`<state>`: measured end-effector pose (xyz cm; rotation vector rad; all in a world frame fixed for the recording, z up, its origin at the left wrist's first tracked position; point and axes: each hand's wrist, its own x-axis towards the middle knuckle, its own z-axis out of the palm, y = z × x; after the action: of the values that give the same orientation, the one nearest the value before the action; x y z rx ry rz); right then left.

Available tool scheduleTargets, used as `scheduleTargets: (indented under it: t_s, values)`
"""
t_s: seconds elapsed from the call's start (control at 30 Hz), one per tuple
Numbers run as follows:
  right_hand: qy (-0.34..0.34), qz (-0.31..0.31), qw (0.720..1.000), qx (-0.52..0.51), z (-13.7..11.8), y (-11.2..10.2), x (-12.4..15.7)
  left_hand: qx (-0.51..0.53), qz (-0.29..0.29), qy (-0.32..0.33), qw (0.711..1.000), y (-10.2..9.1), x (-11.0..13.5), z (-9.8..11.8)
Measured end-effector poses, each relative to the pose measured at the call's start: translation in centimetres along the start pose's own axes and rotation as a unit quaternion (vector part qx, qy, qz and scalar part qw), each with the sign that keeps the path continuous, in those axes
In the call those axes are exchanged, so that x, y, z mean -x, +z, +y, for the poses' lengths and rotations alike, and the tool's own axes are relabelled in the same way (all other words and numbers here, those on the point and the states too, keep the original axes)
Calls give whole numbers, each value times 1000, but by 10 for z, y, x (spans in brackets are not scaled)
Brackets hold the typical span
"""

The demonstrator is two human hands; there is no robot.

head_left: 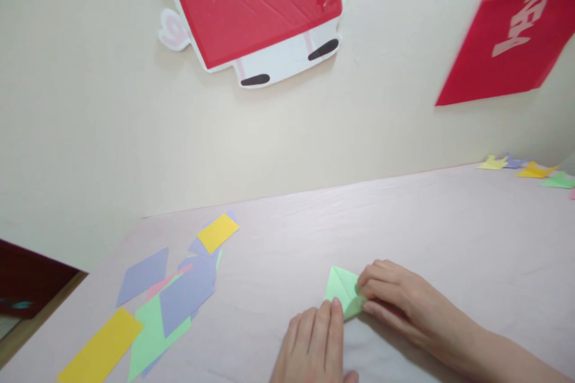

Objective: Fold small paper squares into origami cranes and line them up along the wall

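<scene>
A light green sheet of folded paper (344, 286) lies on the pale cloth surface, creased into a roughly diamond shape. My left hand (314, 338) rests flat with its fingers stretched out, the fingertips touching the paper's lower left edge. At the right corner, my right hand (399, 299) pinches the paper between thumb and fingers, which hide that corner.
Loose paper sheets lie to the left, among them a purple sheet (188, 290), a green sheet (155, 335) and yellow sheets (101, 347). Small folded paper pieces (534, 170) line the far right edge. A wall (269, 143) rises behind the surface.
</scene>
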<state>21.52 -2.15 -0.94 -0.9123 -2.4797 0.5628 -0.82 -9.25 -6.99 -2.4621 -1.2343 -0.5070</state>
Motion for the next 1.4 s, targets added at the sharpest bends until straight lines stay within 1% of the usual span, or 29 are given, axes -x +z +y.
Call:
scheduleTargets:
  t_s: [0.1,0.17,0.2,0.33,0.43,0.67,0.9,1.23,1.4]
  values:
    - [139,-1,988,-60,-2,0,-12,18,-10,-38,999,-4,1,2]
    - [197,9,977,-78,-3,3,-17,27,-14,-52,998,-8,0,4]
    - [209,15,975,-79,-4,5,-18,30,-20,-55,998,-10,-1,4]
    - [192,20,979,-65,-4,9,-21,41,-71,-48,995,-15,-6,4]
    - [173,18,984,-52,-4,9,-22,53,-87,-32,994,-17,-9,2]
    - [143,35,989,-13,-3,13,-23,76,-85,-35,993,-20,-16,0]
    - [123,45,991,6,-3,14,-22,65,-48,-40,996,-24,-25,1]
    - [122,45,991,20,-4,15,-23,59,-41,-44,996,-24,-25,4]
    - [117,41,992,24,-2,16,-23,38,-56,-28,997,-25,-26,4]
